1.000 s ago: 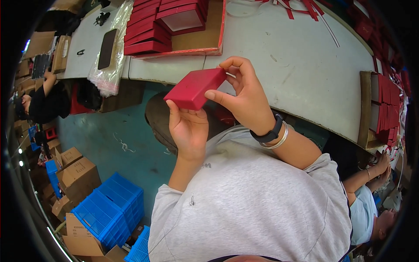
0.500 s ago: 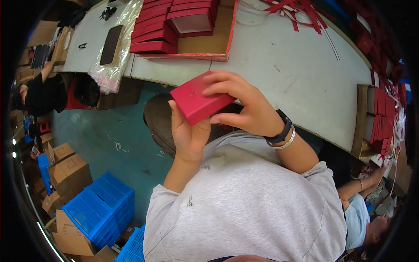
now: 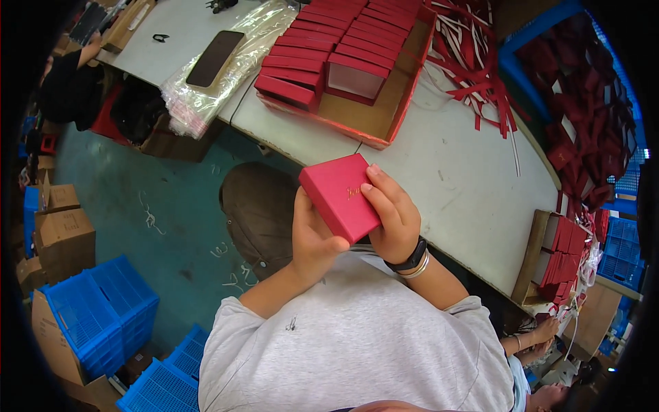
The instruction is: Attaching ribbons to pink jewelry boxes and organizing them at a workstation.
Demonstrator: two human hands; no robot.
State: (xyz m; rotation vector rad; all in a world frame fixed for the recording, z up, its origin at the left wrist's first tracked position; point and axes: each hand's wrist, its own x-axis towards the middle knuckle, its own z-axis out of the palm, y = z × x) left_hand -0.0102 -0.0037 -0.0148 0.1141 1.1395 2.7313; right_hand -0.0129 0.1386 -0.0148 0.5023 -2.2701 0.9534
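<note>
Between my two hands is a small red gift box [image 3: 338,196], tilted, with gold lettering on its top face. My left hand [image 3: 314,232] grips it from the near left side, with the thumb along its lower edge. The fingers of my right hand [image 3: 397,216] press on the box's right side and top, partly covering the lettering. A dark band and bangles circle my right wrist. Just beyond the hands, on the white table [image 3: 453,178], a shallow red carton [image 3: 392,134] holds rows of similar red boxes [image 3: 309,51].
A phone [image 3: 215,58] lies on clear plastic bags [image 3: 257,44] at the table's left. Red ribbons [image 3: 473,62] heap at the back right, near a blue crate of red boxes [image 3: 576,117]. Blue crates [image 3: 103,309] stand on the floor at left. A co-worker's hands [image 3: 542,336] show at lower right.
The box has turned, so its gold lettering now shows. My right hand has shifted from over the top to its right side. The whole view has swung, moving the table contents rightward.
</note>
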